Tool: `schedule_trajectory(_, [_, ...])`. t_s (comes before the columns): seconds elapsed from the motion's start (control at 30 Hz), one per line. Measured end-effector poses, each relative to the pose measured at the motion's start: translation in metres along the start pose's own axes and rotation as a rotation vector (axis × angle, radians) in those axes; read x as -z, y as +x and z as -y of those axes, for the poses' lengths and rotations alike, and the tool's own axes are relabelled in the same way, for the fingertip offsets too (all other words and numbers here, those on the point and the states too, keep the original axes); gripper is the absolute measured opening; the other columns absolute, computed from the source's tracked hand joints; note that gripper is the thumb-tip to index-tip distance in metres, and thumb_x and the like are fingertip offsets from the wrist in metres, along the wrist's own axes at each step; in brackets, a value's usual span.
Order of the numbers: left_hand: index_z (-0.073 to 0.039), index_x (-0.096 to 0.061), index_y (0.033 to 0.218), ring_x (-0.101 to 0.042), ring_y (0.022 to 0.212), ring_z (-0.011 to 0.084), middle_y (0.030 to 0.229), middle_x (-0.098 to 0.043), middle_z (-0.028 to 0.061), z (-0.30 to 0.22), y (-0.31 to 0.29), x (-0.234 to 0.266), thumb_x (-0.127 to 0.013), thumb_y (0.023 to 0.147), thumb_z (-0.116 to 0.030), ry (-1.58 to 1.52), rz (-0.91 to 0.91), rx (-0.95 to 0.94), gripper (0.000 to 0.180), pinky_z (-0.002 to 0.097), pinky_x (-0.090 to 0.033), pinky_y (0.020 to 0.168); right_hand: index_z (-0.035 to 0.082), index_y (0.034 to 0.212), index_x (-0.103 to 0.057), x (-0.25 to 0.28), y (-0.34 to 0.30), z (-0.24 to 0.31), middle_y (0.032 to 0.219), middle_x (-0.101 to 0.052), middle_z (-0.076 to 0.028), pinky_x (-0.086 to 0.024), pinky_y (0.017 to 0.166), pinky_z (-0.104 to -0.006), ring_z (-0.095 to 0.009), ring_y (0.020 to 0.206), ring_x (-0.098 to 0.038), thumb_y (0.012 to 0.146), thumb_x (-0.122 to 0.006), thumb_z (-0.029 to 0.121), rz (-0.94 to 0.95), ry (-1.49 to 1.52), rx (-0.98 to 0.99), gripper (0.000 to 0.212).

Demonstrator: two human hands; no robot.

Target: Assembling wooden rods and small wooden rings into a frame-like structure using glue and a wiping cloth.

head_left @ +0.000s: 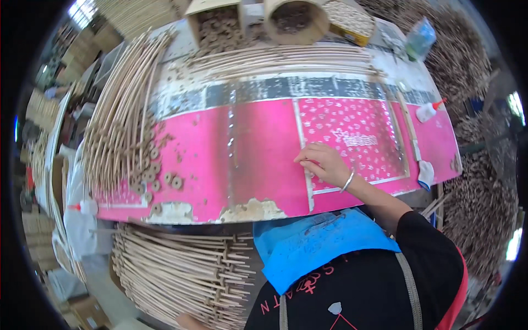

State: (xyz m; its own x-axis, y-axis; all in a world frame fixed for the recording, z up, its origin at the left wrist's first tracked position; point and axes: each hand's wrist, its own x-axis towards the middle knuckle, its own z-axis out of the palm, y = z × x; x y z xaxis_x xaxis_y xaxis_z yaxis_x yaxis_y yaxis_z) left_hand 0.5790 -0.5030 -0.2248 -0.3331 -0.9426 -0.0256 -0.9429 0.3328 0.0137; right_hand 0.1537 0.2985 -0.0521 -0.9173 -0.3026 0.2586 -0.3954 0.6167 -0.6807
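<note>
Loosely bent, the right hand (325, 165) sits just toward three o'clock from the middle of the view, palm down over the table (264, 148), its forearm coming in from four o'clock with a bracelet (348, 181) at the wrist. Its thumb and index finger point toward nine o'clock, their tips near a white strip (298, 124); whether anything small is pinched there I cannot tell. At seven o'clock the left hand (190, 322) is cut off by the lower rim, beside the lower stack of sticks (176, 269); its fingers are hidden, so its grip cannot be told. That stack lies below the table's near edge, which runs from eight o'clock to four, its surface chipped toward six. From the right hand toward nine o'clock, a flat pink stretch reaches the scattered rings (154, 168), bounded beyond by a leaning bundle (118, 126) between nine and ten. Rods (286, 60) lie along the far side at twelve; a glue bottle (426, 113) stands off between two and three.
</note>
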Motion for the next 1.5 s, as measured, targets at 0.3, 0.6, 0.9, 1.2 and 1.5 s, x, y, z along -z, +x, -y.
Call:
schedule_trajectory(0.3, [0.007, -0.064, 0.130, -0.066, 0.107, 0.0328, 0.118, -0.069, 0.0245, -0.303, -0.109, 0.132, -0.057, 0.102, -0.013, -0.604, -0.366, -0.745, 0.035, 0.0439, -0.053, 0.096, 0.006, 0.105, -0.073, 0.044, -0.047, -0.040, 0.098, -0.069, -0.010, -0.055, 0.085, -0.0407, -0.028, 0.097, -0.068, 0.096, -0.068, 0.013, -0.266, -0.023, -0.210, 0.013])
schedule_trajectory(0.6, [0.004, -0.071, 0.118, -0.066, 0.099, 0.0294, 0.107, -0.072, 0.0142, -0.614, -0.360, 0.180, -0.065, 0.095, 0.001, -0.921, 0.046, -1.630, 0.024, 0.0399, -0.051, 0.090, 0.008, 0.110, -0.073, 0.078, -0.111, -0.049, 0.104, -0.071, -0.011, -0.053, 0.088, -0.0434, -0.031, 0.100, -0.068, 0.094, -0.070, 0.016, -0.438, -0.144, -0.344, 0.018])
schedule_trajectory(0.9, [-0.003, -0.073, 0.121, -0.065, 0.094, 0.0306, 0.102, -0.070, 0.0133, -0.668, -0.506, 0.148, -0.065, 0.094, 0.002, -0.693, 0.419, -2.099, 0.029, 0.0406, -0.050, 0.086, 0.011, 0.113, -0.073, 0.211, -0.302, -0.118, 0.113, -0.067, -0.012, -0.050, 0.090, -0.0461, -0.035, 0.108, -0.063, 0.090, -0.073, 0.021, -0.568, -0.705, -1.100, 0.026])
schedule_trajectory(1.2, [-0.005, -0.076, 0.116, -0.059, 0.093, 0.0289, 0.101, -0.065, 0.0105, -0.648, -0.504, 0.125, -0.065, 0.090, 0.002, -0.543, 0.353, -2.045, 0.029, 0.0395, -0.048, 0.085, 0.010, 0.104, -0.067, 0.187, -0.187, -0.081, 0.118, -0.064, -0.010, -0.049, 0.093, -0.0427, -0.031, 0.112, -0.062, 0.084, -0.078, 0.015, -0.694, -0.501, -0.544, 0.023])
schedule_trajectory(1.5, [-0.005, -0.077, 0.114, -0.058, 0.090, 0.0292, 0.100, -0.063, 0.0105, -0.643, -0.508, 0.126, -0.065, 0.084, 0.005, -0.498, 0.311, -2.065, 0.034, 0.0404, -0.047, 0.082, 0.008, 0.105, -0.064, 0.199, -0.030, -0.267, 0.107, -0.062, -0.009, -0.050, 0.094, -0.0400, -0.026, 0.108, -0.062, 0.086, -0.063, 0.013, -0.476, -0.874, -0.417, 0.019])
